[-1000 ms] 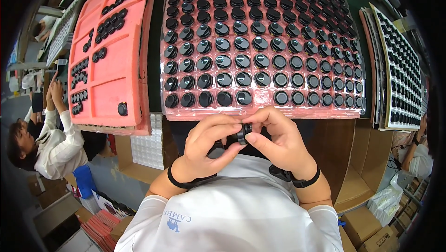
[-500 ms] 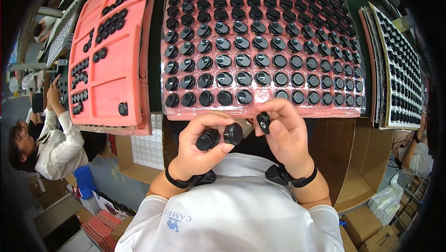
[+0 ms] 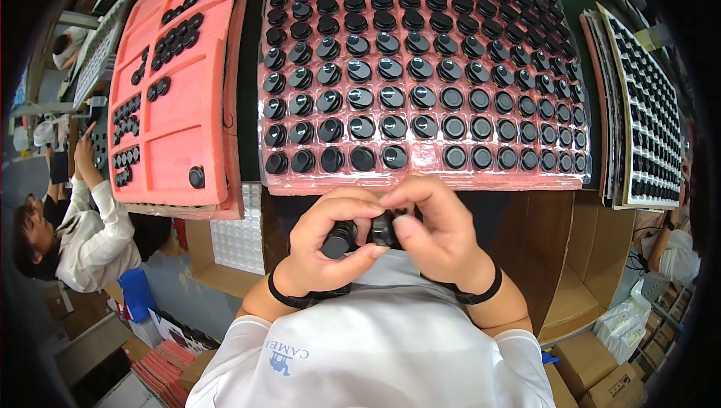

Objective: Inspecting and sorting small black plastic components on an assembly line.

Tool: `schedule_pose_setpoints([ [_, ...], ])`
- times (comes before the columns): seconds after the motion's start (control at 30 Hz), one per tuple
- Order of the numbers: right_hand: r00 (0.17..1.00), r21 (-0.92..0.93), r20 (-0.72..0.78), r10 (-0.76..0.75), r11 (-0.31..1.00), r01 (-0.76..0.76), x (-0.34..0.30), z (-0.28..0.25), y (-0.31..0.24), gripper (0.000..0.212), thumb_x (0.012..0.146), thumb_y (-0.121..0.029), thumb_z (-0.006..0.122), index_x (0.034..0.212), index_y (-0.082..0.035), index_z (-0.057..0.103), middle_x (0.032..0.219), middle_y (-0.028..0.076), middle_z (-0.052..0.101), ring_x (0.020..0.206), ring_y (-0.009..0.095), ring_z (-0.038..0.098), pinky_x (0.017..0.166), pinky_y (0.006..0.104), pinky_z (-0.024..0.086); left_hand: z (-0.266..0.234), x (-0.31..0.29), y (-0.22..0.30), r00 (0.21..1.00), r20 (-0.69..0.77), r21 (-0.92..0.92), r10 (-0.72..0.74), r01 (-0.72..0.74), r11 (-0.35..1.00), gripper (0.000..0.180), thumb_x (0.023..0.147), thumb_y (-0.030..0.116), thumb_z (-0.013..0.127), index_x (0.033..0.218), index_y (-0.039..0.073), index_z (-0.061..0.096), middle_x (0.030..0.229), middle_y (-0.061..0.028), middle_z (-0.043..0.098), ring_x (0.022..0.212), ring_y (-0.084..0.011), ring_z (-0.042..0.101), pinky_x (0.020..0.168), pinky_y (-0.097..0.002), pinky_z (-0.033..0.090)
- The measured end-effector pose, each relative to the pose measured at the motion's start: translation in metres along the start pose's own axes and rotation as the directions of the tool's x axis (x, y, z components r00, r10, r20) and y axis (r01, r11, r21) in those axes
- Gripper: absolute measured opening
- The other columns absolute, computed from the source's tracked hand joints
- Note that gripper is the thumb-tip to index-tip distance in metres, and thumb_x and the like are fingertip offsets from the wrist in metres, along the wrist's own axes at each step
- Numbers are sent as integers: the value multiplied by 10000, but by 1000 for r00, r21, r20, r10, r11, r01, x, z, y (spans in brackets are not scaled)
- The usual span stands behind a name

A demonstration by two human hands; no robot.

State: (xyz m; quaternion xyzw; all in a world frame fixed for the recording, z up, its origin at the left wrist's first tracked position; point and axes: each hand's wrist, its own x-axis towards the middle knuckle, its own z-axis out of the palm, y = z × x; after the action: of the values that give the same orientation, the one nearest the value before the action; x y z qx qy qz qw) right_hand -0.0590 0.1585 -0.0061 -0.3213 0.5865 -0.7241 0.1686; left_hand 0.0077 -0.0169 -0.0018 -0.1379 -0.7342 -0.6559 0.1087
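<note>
My left hand [image 3: 312, 246] is closed around two black round parts. One short black cylinder [image 3: 382, 231] is pinched between thumb and fingertips, while a ridged black cylinder [image 3: 339, 240] sits deeper in the palm. From the right, my right hand [image 3: 444, 239] meets it, fingers curled and thumb pressed at the pinched cylinder's side. The small black oval cap in my right fingers is mostly hidden there. Both hands are just in front of a clear plastic tray [image 3: 496, 180] on pink foam, which holds rows of black round parts [image 3: 394, 157].
A pink foam tray [image 3: 176, 190] with black parts stands at the left. On the right leans a stack of boards topped by a white tray [image 3: 653, 201] of black parts. Cardboard boxes [image 3: 578, 299] are at lower right. Another person [image 3: 86, 239] works at far left.
My right hand has moved left and brought the small oval cap up against the cylinder in my left hand. The pinched cylinder has turned, and the two hands now touch.
</note>
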Motion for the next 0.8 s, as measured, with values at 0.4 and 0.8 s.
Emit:
schedule_pose_setpoints([
  [0.4,990,247,-29,137,961,-126,0,3,-5,242,892,-110,531,1094,9,471,910,51,516,714,99,444,674,227,379,-1,0,1,1000,13,-76,-4,5,997,418,718,-61,679,1114,-31,549,1082,-168,561,659,-98,506,640,-235,437],
  [0.8,994,201,-60,89,977,-76,4,6,-7,290,874,-145,567,1101,2,462,857,45,481,722,100,435,652,232,369,-1,-1,1,999,25,-132,-31,34,991,408,725,-51,681,1110,-29,548,1096,-168,562,656,-91,498,642,-238,437],
])
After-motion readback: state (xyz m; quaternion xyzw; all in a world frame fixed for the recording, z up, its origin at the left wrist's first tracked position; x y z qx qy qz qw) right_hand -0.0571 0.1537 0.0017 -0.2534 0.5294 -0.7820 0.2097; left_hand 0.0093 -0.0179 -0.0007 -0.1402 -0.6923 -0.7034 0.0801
